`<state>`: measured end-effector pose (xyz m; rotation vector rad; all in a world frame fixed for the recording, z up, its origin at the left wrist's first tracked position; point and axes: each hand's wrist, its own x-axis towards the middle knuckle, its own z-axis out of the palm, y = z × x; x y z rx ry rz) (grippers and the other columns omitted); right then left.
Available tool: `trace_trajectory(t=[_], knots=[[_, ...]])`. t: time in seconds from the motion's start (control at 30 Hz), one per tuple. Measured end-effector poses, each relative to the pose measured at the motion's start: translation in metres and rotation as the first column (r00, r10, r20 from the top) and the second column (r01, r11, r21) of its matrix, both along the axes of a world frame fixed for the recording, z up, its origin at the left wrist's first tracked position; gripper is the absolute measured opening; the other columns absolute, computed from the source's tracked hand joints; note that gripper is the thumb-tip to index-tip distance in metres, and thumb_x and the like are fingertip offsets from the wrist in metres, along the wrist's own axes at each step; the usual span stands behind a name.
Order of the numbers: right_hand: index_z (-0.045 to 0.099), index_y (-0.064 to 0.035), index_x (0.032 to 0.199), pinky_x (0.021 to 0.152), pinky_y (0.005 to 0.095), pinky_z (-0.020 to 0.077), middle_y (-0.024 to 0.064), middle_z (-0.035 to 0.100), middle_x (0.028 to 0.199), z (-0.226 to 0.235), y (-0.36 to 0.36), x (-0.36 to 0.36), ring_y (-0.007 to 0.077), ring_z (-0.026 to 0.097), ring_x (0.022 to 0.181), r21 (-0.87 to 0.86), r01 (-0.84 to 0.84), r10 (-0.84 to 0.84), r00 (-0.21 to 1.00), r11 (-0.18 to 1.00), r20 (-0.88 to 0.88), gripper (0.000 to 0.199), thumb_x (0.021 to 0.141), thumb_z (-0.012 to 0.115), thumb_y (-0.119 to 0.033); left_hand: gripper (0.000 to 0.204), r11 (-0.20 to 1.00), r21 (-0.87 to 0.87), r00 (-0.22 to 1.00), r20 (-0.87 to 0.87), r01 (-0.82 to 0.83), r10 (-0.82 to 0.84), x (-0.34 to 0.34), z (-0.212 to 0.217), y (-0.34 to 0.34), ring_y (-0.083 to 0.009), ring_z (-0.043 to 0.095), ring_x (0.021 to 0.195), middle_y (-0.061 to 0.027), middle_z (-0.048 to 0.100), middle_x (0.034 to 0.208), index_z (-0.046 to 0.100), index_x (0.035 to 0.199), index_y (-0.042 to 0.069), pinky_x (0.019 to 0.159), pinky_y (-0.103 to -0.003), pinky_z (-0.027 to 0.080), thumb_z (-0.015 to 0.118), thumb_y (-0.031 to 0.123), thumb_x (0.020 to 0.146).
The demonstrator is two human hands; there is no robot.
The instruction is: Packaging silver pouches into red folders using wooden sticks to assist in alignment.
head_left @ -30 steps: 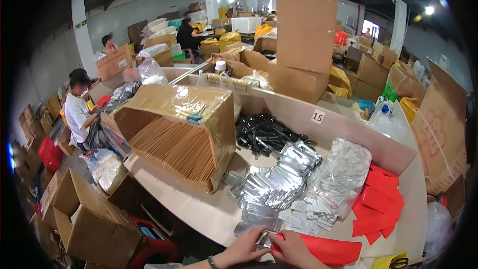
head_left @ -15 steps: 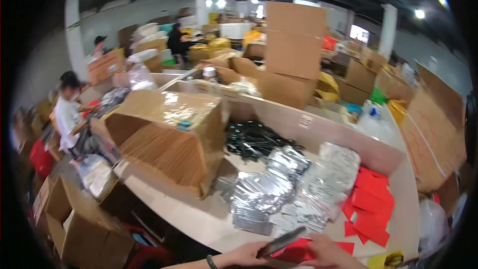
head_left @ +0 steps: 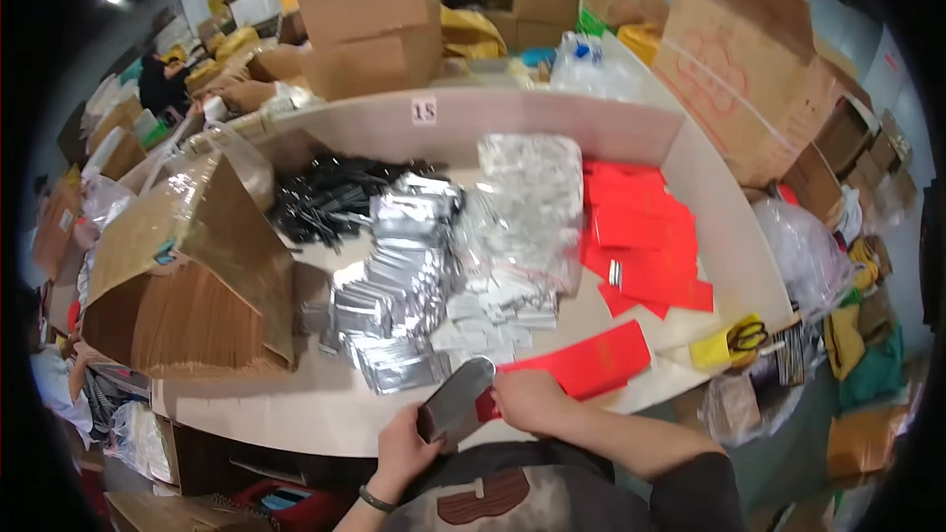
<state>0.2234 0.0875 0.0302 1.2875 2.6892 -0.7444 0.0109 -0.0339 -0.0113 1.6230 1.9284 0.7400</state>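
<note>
My left hand [head_left: 402, 448] grips a flat, dark grey, elongated object with a rounded end [head_left: 455, 404]; its exact kind is unclear. Close beside it, the curled fingers of my right hand [head_left: 532, 400] pinch a red paper packet [head_left: 485, 406], mostly hidden between hand and grey object. Just beyond the right hand, longer red packets [head_left: 601, 359] lie near the table edge. Ahead of both hands are small white packets [head_left: 498, 320] and overlapping silver foil pouches [head_left: 394, 281]. More red packets [head_left: 645, 227] are spread at the right, with a small silvery piece on them.
An open cardboard box [head_left: 187, 286] lies on its side at the left of the table [head_left: 266, 414]. Black slender items [head_left: 330, 197] are heaped behind the pouches, near a clear plastic bag [head_left: 532, 187]. Black-handled scissors [head_left: 747, 337] rest in a yellow holder at the right edge.
My view has swung down and to the right. Both hands now show higher in the picture, with the grey object tilted more upright and the red packet still at the right hand.
</note>
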Motion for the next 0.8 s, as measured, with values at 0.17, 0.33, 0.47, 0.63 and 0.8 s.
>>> trace_trajectory(t=[0.17, 0.33, 0.47, 0.63, 0.8], knots=[[0.063, -0.0021, 0.079, 0.063, 0.0489, 0.0517, 0.0189, 0.066, 0.074, -0.011, 0.015, 0.001, 0.0383, 0.066, 0.07, -0.082, 0.08, -0.088, 0.991, 0.993, -0.099, 0.024, 0.082, 0.059, -0.025, 0.061, 0.969, -0.045, 0.948, -0.199, 0.245, -0.249, -0.019, 0.01, -0.003, -0.0354, 0.065, 0.086, -0.0154, 0.065, 0.097, 0.055, 0.121, 0.006, 0.075, -0.044, 0.053, 0.078, 0.017, 0.066], [0.062, -0.0021, 0.084, 0.063, 0.049, 0.0515, 0.0185, 0.065, 0.073, -0.012, 0.0, -0.035, 0.0386, 0.066, 0.071, -0.1, -0.073, 0.055, 0.983, 0.992, -0.174, 0.025, 0.083, 0.058, -0.027, 0.071, 0.933, -0.169, 0.917, -0.193, 0.319, -0.348, -0.019, 0.021, 0.022, -0.0361, 0.064, 0.093, -0.0167, 0.065, 0.104, 0.054, 0.125, 0.007, 0.08, -0.043, 0.052, 0.084, 0.027, 0.065], [0.064, -0.0048, 0.087, 0.063, 0.0463, 0.053, 0.0165, 0.067, 0.082, -0.009, 0.117, 0.041, 0.0326, 0.068, 0.078, 0.299, 0.224, -0.207, 0.974, 0.928, -0.086, 0.022, 0.085, 0.058, -0.026, 0.088, 0.933, 0.093, 0.927, -0.181, 0.347, -0.327, -0.032, 0.026, 0.01, -0.0387, 0.049, 0.118, -0.0183, 0.052, 0.127, 0.046, 0.136, 0.003, 0.101, -0.046, 0.04, 0.086, 0.027, 0.062], [0.062, 0.0015, 0.109, 0.085, 0.044, 0.0525, 0.0213, 0.066, 0.107, -0.069, 0.17, 0.205, 0.0349, 0.064, 0.101, 0.773, 0.2, -0.553, 0.803, 0.602, 0.223, 0.031, 0.079, 0.059, -0.007, 0.083, 0.944, 0.229, 0.953, -0.242, 0.238, -0.182, -0.021, -0.003, -0.006, -0.041, 0.046, 0.12, -0.021, 0.048, 0.13, 0.045, 0.135, 0.001, 0.103, -0.048, 0.038, 0.083, 0.031, 0.067], [0.064, -0.0009, 0.116, 0.085, 0.0424, 0.0523, 0.0191, 0.067, 0.107, -0.045, 0.174, 0.185, 0.0331, 0.064, 0.101, 0.56, 0.489, -0.576, 0.817, 0.669, -0.025, 0.035, 0.082, 0.058, -0.007, 0.072, 0.923, 0.263, 0.944, -0.249, 0.279, -0.215, -0.014, 0.001, 0.004, -0.0394, 0.05, 0.115, -0.02, 0.053, 0.123, 0.053, 0.127, 0.001, 0.1, -0.049, 0.04, 0.082, 0.034, 0.07]])
